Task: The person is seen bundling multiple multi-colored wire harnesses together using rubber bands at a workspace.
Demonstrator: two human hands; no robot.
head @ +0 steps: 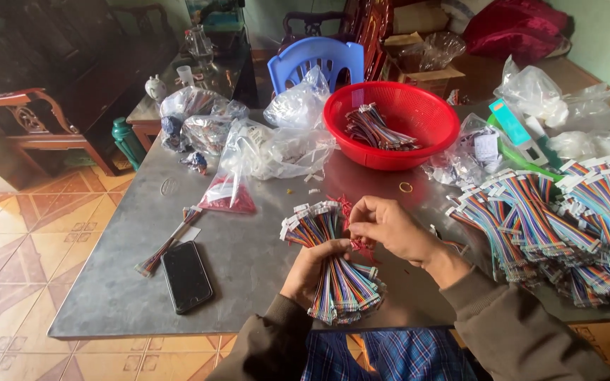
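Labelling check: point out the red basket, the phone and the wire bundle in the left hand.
red basket [438, 134]: head view, right rim.
phone [186, 276]: head view, middle of the dark screen.
wire bundle [344, 291]: head view, lower fanned wires, below the left hand [317, 271].

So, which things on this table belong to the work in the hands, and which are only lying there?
Belong to the work:
- bundle of coloured wires in the left hand
- right hand pinching at its top
- pile of wire bundles
- red basket holding more wires
- rubber band

Just lying about:
- black phone
- blue plastic chair
- white teapot
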